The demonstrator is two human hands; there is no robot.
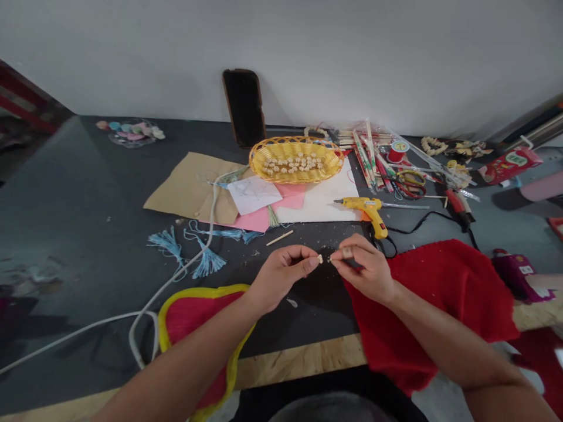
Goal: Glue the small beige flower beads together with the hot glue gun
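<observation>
Fingertips of the left hand [285, 272] pinch a small cream piece [320, 258] above the dark surface [88, 223]. The right hand [363, 266] faces it just across a narrow gap, its grip pressed on a tiny piece [328, 259] too small to identify. Similar-looking flower-shaped pieces lie in the yellow basket [308, 178] beyond. With so little to hold, either grip could slip and drop its piece among the scraps. The glue gun [363, 205] lies near the right hand; if hot, its nozzle could burn a careless reach toward the basket.
</observation>
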